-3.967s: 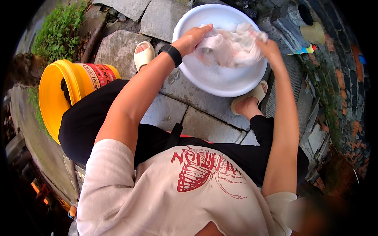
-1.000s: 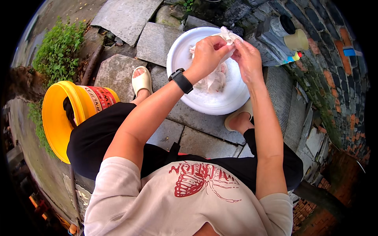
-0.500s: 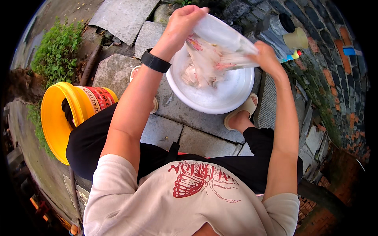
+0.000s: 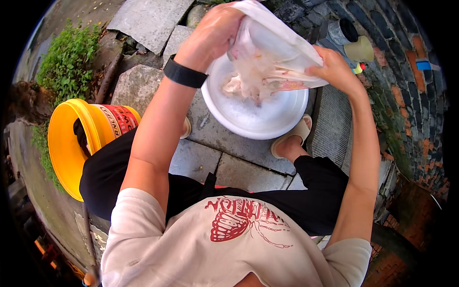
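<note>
A wet white cloth garment (image 4: pixel 282 38) with pink print hangs stretched between my hands, its lower part bunched down over a round white basin (image 4: pixel 258 131). My left hand (image 4: pixel 217 31), with a black band on the wrist, is closed on the cloth's upper left edge; its fingertips are partly hidden. At the right, my right hand (image 4: pixel 333 69) pinches the other edge between thumb and fingers. Sudsy water (image 4: pixel 253 112) shows in the basin beneath. The garment's exact kind cannot be made out.
A yellow bucket (image 4: pixel 71 148) lies tilted by my left knee, something dark inside it. Several containers (image 4: pixel 344 38) stand at the far right beside a brick wall (image 4: pixel 382 28). The basin rests on stone slabs (image 4: pixel 239 167) between my sandalled feet. Green plants (image 4: pixel 67 62) grow at the left.
My hands have drawn the garment wider and higher. My right hand has shifted outward to the right, and my left hand has turned and moved slightly left.
</note>
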Available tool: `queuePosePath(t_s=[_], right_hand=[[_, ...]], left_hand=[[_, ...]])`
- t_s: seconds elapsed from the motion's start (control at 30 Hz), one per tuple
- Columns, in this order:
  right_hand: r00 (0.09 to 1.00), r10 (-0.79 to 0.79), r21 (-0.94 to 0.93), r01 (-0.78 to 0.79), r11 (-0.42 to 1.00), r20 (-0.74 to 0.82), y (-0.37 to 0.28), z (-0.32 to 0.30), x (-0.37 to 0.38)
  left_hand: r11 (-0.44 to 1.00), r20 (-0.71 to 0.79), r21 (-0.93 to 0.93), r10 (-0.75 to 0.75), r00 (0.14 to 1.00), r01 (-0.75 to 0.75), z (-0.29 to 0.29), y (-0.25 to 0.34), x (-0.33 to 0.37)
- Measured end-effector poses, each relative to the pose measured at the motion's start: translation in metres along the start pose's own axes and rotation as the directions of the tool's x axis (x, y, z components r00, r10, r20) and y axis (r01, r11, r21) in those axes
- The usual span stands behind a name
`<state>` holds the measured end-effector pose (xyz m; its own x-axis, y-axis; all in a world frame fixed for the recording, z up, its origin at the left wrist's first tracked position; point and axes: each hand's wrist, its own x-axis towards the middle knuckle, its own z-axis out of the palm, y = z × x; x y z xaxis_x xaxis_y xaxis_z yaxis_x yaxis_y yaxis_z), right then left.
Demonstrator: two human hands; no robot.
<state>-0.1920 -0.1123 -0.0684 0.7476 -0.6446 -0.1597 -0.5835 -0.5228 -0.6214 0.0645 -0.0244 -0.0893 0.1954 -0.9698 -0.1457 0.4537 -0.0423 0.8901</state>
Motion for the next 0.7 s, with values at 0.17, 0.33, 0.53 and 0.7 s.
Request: queuePosePath(t_s=[0.17,0.33,0.53,0.7], right_hand=[[0.882,0.386,0.59,-0.164,0.79,-0.271,0.034,-0.021,0.002],[0.91,0.403,0.93,-0.064,0.362,-0.094,-0.005,-0.016,-0.003],[0.995,-0.069,0.578,0.016,0.816,0.07,-0.037,-0.038,-0.019],[0.928,0.261,0.149,-0.228,0.962,-0.266,0.043,-0.028,-0.008]], left_hand=[[0.631,0.205,0.763,-0.033,0.978,-0.139,0.018,0.026,-0.022],[0.149,0.287,0.916,0.411,0.866,-0.374,-0.019,-0.021,0.006],[0.999,0.167,-0.031,0.016,0.986,-0.011,-0.039,-0.003,0.014],[0.896,0.217,0.435,-0.013,0.976,-0.085,-0.004,0.003,-0.009]])
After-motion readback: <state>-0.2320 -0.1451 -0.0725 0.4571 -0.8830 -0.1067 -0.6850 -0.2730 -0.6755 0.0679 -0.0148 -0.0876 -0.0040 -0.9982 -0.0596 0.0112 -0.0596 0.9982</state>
